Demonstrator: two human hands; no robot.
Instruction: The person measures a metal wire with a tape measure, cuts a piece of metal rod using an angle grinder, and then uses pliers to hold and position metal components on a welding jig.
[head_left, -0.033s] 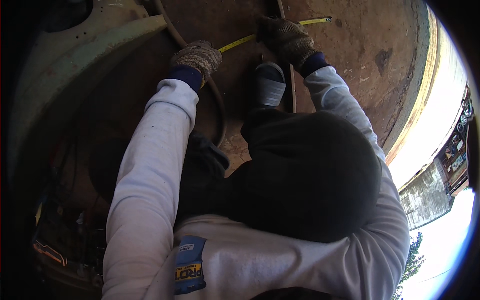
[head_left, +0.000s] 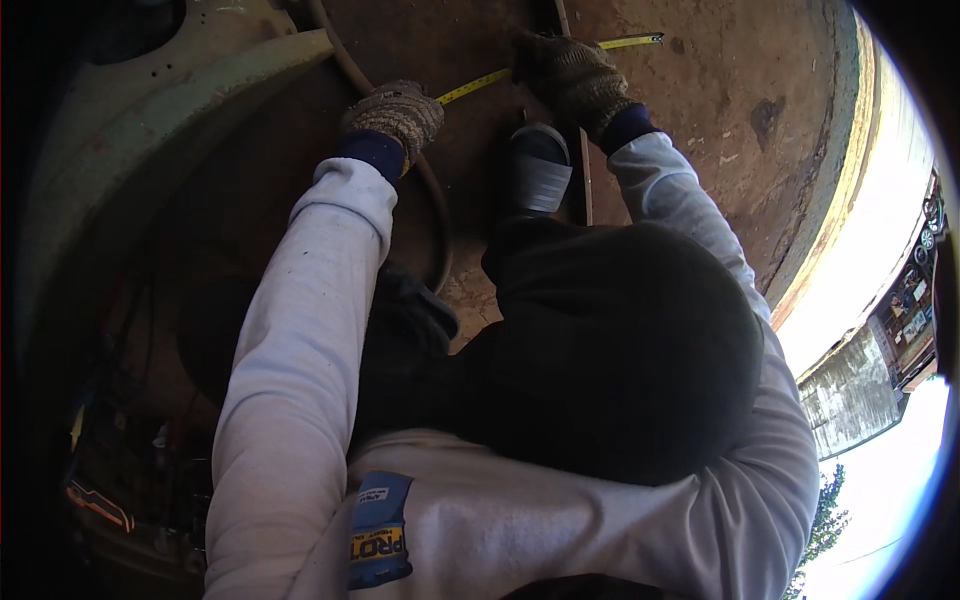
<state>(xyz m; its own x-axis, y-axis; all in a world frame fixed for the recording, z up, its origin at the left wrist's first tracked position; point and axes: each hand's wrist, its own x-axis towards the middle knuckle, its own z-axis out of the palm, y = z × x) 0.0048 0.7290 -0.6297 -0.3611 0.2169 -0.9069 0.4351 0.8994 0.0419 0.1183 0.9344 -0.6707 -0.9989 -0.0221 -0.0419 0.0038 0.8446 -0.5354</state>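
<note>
Head view: thin yellow, black-marked measuring-tape blade (head_left: 474, 86) stretched over brown floor (head_left: 710, 110).
Left knit-gloved hand (head_left: 397, 112): grip closed on it; right knit-gloved hand (head_left: 572, 78): likewise, free end protruding rightward. Brown curved hose (head_left: 436, 200) behind left hand; black, grey-strapped sandal (head_left: 543, 185) nearby; pale-green curved metal panel (head_left: 200, 95) leftward.

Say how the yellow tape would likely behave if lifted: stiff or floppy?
The yellow tape looks thin, so probably light and bendable. Its fairly straight run between left hand and right hand suggests some springy stiffness. The end beyond the right hand may flex.
</note>
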